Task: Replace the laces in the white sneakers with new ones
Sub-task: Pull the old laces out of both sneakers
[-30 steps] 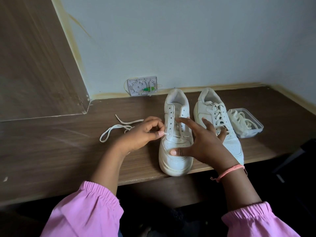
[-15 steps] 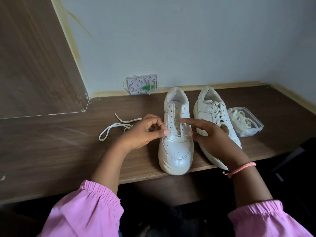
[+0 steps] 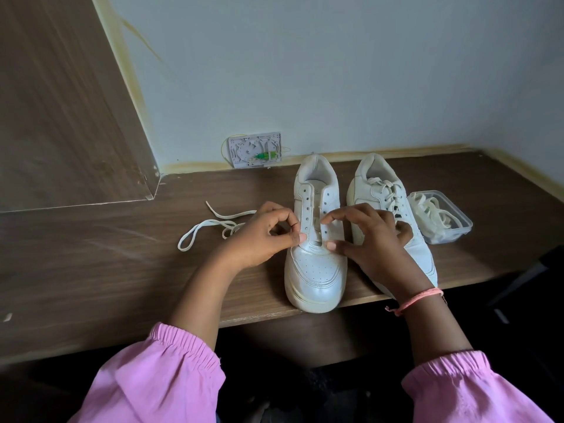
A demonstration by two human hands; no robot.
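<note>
Your left hand (image 3: pixel 262 233): fingers curled, pinching at the unlaced sneaker (image 3: pixel 316 239) by its left eyelet row; what they pinch, cannot tell. Your right hand (image 3: pixel 370 242): fingers spread, tips on its right eyelets. Beyond them: laced sneaker (image 3: pixel 381 190), loose lace (image 3: pixel 207 230) leftward, container of laces (image 3: pixel 442 216). Wooden desk (image 3: pixel 106 264), pale wall (image 3: pixel 335 71).

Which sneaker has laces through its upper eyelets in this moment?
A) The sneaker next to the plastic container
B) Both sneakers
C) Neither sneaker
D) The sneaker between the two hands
A: the sneaker beside the plastic container, the laced sneaker, shows crossed laces, while the upper eyelets of the unlaced sneaker between the hands stand bare.
</note>
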